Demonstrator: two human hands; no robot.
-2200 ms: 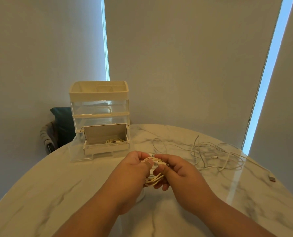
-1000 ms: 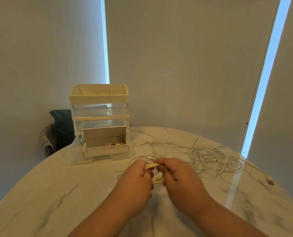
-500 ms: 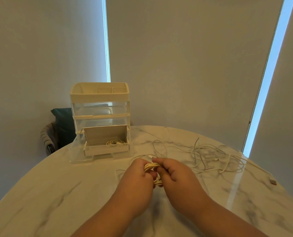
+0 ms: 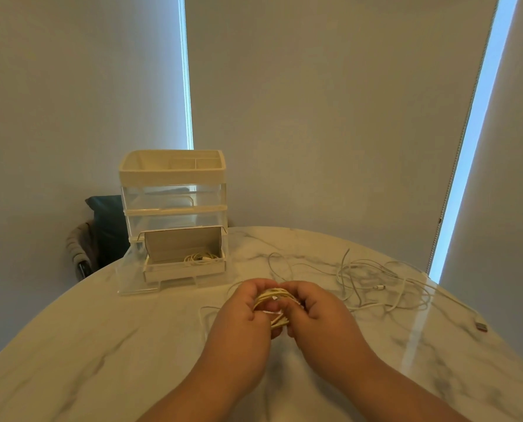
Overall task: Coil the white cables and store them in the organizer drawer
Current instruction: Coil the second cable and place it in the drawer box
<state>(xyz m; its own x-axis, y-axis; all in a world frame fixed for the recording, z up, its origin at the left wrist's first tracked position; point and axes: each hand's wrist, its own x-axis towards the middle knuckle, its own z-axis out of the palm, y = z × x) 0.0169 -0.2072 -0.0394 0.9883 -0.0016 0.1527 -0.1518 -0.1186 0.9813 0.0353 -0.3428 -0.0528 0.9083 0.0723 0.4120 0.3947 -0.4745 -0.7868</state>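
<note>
1. Done: one small coiled white cable [image 4: 200, 257] already lies in the open bottom drawer [image 4: 184, 272] of the clear-and-cream plastic organizer [image 4: 171, 177], which stands by the far left edge of the round white marble-look counter [image 4: 101, 345].
2. In hand: you hold a tight coil of thin white cable [image 4: 272, 295] just above the counter's middle, nearer you than the organizer.
3. Your left grip [image 4: 242, 315] is curled round the coil's left side. Your right grip [image 4: 321, 315] pinches its right side. Both are grasping it.
4. A loose thin strand [image 4: 203, 312] lies on the counter just left of your left grip. It's probably this cable's unwound tail, but I can't trace it.
5. Left to do: finish this coil and drop it in the drawer, then deal with the tangle of loose white cables [image 4: 376, 284] spread toward the far right edge. One plug end [image 4: 481, 325] sits near the right edge. I can't tell how many cables are in the tangle.
6. Estimate: under halfway.
7. Look of the coil: several turns, compact, yellowish in this light. Thin cable like this will likely spring open if you let go early.
</note>
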